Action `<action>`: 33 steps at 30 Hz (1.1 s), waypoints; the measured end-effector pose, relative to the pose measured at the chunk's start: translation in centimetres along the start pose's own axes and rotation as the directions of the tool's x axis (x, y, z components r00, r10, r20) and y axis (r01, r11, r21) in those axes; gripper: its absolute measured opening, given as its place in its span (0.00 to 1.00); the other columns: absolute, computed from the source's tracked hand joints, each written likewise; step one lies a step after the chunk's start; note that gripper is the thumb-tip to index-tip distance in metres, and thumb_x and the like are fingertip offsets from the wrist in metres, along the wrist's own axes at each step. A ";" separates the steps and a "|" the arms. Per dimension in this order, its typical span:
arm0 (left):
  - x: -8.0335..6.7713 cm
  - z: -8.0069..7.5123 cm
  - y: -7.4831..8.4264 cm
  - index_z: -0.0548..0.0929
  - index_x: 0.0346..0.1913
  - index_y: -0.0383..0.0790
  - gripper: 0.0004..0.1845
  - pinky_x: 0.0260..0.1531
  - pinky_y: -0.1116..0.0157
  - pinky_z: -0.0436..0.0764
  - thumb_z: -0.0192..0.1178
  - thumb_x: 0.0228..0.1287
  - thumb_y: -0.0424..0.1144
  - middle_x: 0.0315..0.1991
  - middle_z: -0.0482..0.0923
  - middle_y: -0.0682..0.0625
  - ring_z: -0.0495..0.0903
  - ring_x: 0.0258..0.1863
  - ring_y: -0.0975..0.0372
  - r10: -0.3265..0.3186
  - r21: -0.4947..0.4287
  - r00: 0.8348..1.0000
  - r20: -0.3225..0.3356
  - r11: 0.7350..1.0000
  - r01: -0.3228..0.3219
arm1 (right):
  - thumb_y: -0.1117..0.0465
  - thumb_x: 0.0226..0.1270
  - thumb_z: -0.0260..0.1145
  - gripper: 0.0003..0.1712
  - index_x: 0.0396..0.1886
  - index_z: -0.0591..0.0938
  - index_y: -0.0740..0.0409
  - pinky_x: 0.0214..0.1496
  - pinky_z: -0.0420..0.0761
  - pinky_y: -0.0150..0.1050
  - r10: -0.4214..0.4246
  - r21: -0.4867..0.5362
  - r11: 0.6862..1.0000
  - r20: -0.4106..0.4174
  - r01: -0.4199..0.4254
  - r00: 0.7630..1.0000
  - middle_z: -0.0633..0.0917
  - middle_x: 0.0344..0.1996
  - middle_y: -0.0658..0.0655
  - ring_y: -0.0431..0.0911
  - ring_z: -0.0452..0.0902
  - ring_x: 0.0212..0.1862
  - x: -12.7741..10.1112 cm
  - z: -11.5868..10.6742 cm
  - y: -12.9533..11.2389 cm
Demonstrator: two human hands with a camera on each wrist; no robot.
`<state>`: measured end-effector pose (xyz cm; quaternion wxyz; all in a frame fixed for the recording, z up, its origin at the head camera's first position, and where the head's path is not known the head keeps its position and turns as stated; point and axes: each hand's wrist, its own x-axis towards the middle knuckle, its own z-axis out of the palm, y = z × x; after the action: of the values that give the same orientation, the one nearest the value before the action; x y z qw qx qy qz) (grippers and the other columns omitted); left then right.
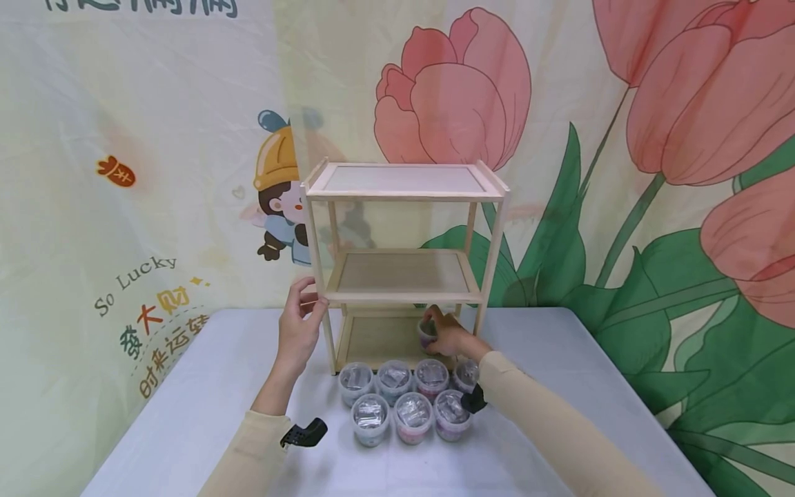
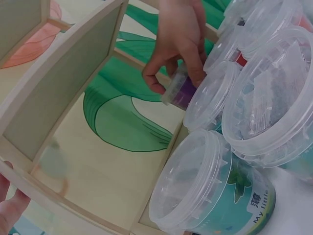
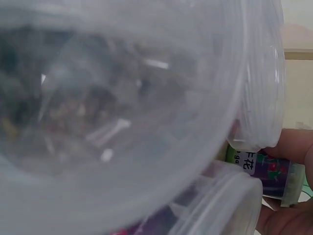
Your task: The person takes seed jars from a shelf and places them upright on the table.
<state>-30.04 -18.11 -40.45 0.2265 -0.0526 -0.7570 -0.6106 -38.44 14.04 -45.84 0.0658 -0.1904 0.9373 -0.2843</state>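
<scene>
A small three-tier wooden shelf rack [image 1: 404,297] stands on the white table. At the front left post, level with the middle tier, my left hand [image 1: 297,331] holds the frame between thumb and fingers. My right hand [image 1: 452,334] grips a small plastic tub [image 1: 426,333] over the right part of the bottom tier [image 1: 373,338]. In the left wrist view this purple-labelled tub [image 2: 184,93] is tilted, with thumb and fingers on its lid end. The right wrist view shows its label [image 3: 269,171] with a plant picture.
Several clear-lidded tubs [image 1: 413,414] stand in two rows right before the rack, one with a teal label [image 2: 244,191]. Small packets show through their lids. The right wrist and its black strap [image 1: 474,400] overlap the rightmost tubs. A printed tulip cloth [image 1: 453,103] hangs behind.
</scene>
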 end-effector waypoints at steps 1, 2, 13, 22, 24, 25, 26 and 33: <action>0.0 0.0 0.0 0.70 0.74 0.54 0.24 0.55 0.49 0.77 0.59 0.80 0.39 0.58 0.77 0.41 0.78 0.57 0.51 -0.001 0.000 1.000 0.001 1.000 0.001 | 0.69 0.61 0.76 0.34 0.61 0.67 0.52 0.44 0.77 0.46 -0.005 0.004 1.000 -0.001 0.005 1.000 0.78 0.49 0.68 0.53 0.73 0.42 -0.1 0.0 -0.1; 0.0 0.0 0.0 0.70 0.74 0.54 0.24 0.55 0.49 0.77 0.59 0.80 0.39 0.58 0.77 0.41 0.78 0.57 0.51 -0.002 0.000 1.000 0.000 1.000 0.002 | 0.69 0.62 0.76 0.34 0.61 0.68 0.52 0.44 0.76 0.46 -0.009 0.005 1.000 -0.006 0.009 1.000 0.78 0.49 0.69 0.53 0.72 0.42 -0.2 0.0 -0.2; -0.1 -0.2 0.1 0.71 0.74 0.52 0.24 0.55 0.52 0.77 0.58 0.80 0.39 0.58 0.78 0.40 0.79 0.57 0.51 -0.005 0.026 1.000 -0.009 1.000 0.005 | 0.65 0.64 0.76 0.36 0.66 0.68 0.55 0.57 0.79 0.56 -0.021 0.009 1.000 -0.056 0.021 0.998 0.76 0.53 0.68 0.56 0.74 0.52 -2.0 -1.1 -2.7; 0.1 -0.1 0.0 0.71 0.73 0.53 0.24 0.55 0.52 0.78 0.58 0.80 0.38 0.58 0.78 0.41 0.78 0.57 0.53 -0.006 0.019 1.000 -0.003 1.000 0.006 | 0.64 0.67 0.76 0.32 0.65 0.70 0.57 0.53 0.79 0.52 -0.143 0.008 0.990 -0.104 0.144 0.984 0.80 0.54 0.66 0.54 0.76 0.51 -4.2 -1.9 -3.7; 0.1 -0.1 0.0 0.71 0.73 0.54 0.24 0.55 0.51 0.78 0.59 0.80 0.38 0.58 0.78 0.41 0.78 0.57 0.52 -0.002 0.014 1.000 0.001 1.000 0.002 | 0.65 0.67 0.75 0.30 0.64 0.71 0.59 0.53 0.78 0.52 -0.199 0.020 0.979 -0.113 0.202 0.974 0.81 0.54 0.65 0.54 0.76 0.50 -5.1 -2.3 -3.9; 0.1 0.0 0.1 0.71 0.73 0.54 0.24 0.55 0.50 0.78 0.59 0.79 0.38 0.58 0.78 0.40 0.78 0.57 0.52 -0.002 0.010 1.000 0.001 1.000 0.002 | 0.66 0.67 0.75 0.30 0.64 0.71 0.60 0.55 0.78 0.52 -0.231 0.027 0.971 -0.118 0.236 0.966 0.81 0.55 0.64 0.54 0.76 0.52 -5.5 -2.6 -3.9; 0.0 0.0 0.1 0.71 0.73 0.54 0.24 0.55 0.49 0.77 0.59 0.79 0.38 0.58 0.78 0.40 0.78 0.58 0.51 -0.001 0.009 1.000 0.001 1.000 0.001 | 0.67 0.67 0.74 0.29 0.63 0.71 0.61 0.56 0.79 0.53 -0.260 0.038 0.963 -0.120 0.266 0.958 0.80 0.56 0.65 0.55 0.77 0.53 -6.0 -2.8 -4.0; 0.0 -0.1 0.0 0.70 0.74 0.54 0.24 0.57 0.48 0.77 0.59 0.80 0.41 0.59 0.77 0.41 0.77 0.59 0.51 -0.009 0.003 1.000 0.007 1.000 0.009 | 0.67 0.68 0.75 0.29 0.63 0.71 0.57 0.50 0.87 0.48 -0.270 0.099 0.955 -0.116 0.281 0.956 0.78 0.58 0.65 0.61 0.78 0.61 -8.9 -4.0 -3.8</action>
<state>-30.01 -18.18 -40.43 0.2211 -0.0512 -0.7589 -0.6104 -29.96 16.67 -40.31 -0.0112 -0.3006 0.8859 -0.3532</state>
